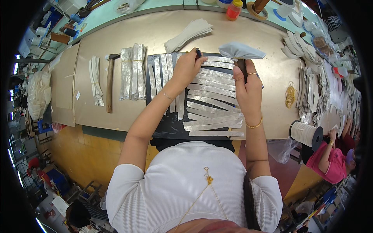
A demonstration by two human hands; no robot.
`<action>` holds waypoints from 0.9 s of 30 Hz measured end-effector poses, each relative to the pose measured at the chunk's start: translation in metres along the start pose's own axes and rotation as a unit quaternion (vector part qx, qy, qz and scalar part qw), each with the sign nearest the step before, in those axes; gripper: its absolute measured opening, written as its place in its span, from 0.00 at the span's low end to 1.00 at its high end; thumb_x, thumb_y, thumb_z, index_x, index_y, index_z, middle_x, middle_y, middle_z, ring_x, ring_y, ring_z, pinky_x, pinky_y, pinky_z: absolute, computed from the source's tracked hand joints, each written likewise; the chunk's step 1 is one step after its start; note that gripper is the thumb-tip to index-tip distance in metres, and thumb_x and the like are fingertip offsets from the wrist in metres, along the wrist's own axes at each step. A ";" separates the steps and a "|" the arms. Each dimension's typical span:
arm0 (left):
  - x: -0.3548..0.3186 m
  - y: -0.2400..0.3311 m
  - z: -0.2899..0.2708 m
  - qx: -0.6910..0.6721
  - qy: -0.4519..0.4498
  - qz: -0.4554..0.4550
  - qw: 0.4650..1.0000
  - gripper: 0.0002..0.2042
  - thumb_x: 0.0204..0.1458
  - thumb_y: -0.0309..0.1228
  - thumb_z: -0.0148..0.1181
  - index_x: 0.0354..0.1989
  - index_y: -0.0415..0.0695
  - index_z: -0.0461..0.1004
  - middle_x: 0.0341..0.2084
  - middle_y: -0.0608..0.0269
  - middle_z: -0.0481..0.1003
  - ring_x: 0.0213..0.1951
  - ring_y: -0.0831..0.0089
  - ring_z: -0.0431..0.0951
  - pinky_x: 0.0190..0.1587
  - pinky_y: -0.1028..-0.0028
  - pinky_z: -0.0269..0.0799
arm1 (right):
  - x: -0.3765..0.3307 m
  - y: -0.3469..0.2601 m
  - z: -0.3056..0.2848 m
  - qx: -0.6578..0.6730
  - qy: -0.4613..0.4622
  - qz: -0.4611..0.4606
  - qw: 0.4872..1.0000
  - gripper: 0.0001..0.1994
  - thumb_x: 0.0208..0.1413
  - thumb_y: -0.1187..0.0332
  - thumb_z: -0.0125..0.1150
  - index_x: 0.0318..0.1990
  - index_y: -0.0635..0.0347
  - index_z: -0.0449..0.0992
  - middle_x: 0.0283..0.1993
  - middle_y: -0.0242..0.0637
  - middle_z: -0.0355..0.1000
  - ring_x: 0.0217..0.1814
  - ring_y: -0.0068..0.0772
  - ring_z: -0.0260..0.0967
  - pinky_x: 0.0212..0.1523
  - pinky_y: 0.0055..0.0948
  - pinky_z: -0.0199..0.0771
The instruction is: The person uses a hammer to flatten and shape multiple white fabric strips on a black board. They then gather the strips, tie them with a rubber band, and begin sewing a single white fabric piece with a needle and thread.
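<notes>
Pinched in my left hand [187,70] is a short dark rod-shaped tool [198,52], upright over the top of a black board [168,130]. My right hand [248,87] is wrapped round the dark handle of a mallet-like tool [241,52], whose wide head is covered in pale blue material and tied at its neck. Silvery strips [213,93] lie side by side across the board under and between my hands. More silvery strips [167,70] stand lengthwise on its left part, partly hidden by my left forearm. The rod's lower end is hidden by my fingers.
Left of the board lie bundled silvery strips [133,72], a wooden-handled hammer [110,83] and a thin strip bundle [96,81]. Pale strips [189,35] lie beyond. Yellow rubber bands [290,95], a large white spool [306,134] and strip piles [309,89] are at right, near a co-worker [330,161].
</notes>
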State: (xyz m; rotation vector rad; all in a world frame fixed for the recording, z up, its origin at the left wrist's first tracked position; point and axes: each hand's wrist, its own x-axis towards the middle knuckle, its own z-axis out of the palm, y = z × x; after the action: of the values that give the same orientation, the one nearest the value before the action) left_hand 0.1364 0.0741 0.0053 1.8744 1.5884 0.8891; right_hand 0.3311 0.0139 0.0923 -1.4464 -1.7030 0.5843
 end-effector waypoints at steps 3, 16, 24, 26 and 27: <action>0.000 0.003 -0.001 -0.021 -0.017 -0.009 1.000 0.16 0.57 0.38 0.62 0.32 0.35 0.71 0.24 0.42 0.76 0.30 0.44 0.77 0.35 0.54 0.70 | -0.001 0.003 0.000 0.005 0.003 0.009 1.000 0.22 0.68 0.60 0.53 0.59 0.71 0.67 0.37 0.51 0.76 0.32 0.46 0.76 0.32 0.33 0.74; 0.000 0.005 0.002 0.046 -0.009 0.041 0.998 0.13 0.59 0.37 0.59 0.35 0.37 0.74 0.26 0.46 0.77 0.32 0.48 0.78 0.35 0.57 0.73 | 0.016 -0.019 0.002 0.095 0.054 -0.153 0.982 0.18 0.63 0.65 0.60 0.56 0.66 0.70 0.36 0.48 0.77 0.32 0.47 0.76 0.32 0.34 0.73; 0.000 -0.006 0.007 0.072 0.018 0.091 0.993 0.13 0.57 0.36 0.61 0.36 0.36 0.73 0.24 0.46 0.77 0.29 0.49 0.79 0.32 0.58 0.73 | 0.022 -0.007 0.002 -0.116 -0.048 -0.096 0.987 0.19 0.63 0.65 0.57 0.59 0.61 0.70 0.38 0.46 0.78 0.32 0.45 0.77 0.31 0.36 0.75; 0.002 -0.007 0.012 0.099 0.059 0.101 0.988 0.14 0.57 0.35 0.62 0.35 0.35 0.71 0.23 0.46 0.77 0.26 0.49 0.78 0.29 0.59 0.72 | 0.019 -0.009 0.000 -0.058 -0.015 -0.067 0.996 0.19 0.63 0.65 0.57 0.59 0.63 0.70 0.38 0.47 0.78 0.33 0.46 0.78 0.32 0.36 0.75; 0.002 -0.007 0.011 0.127 0.053 0.103 0.985 0.15 0.59 0.36 0.61 0.35 0.34 0.70 0.22 0.47 0.77 0.26 0.51 0.80 0.28 0.61 0.73 | 0.018 -0.011 -0.003 -0.047 -0.023 -0.044 0.998 0.19 0.64 0.65 0.57 0.58 0.66 0.70 0.38 0.49 0.78 0.34 0.48 0.78 0.34 0.35 0.76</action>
State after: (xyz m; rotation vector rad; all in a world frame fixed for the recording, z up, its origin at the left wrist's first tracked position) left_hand 0.1411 0.0775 -0.0068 2.2357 1.6596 0.9216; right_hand 0.3271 0.0283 0.1080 -1.4237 -1.8420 0.4999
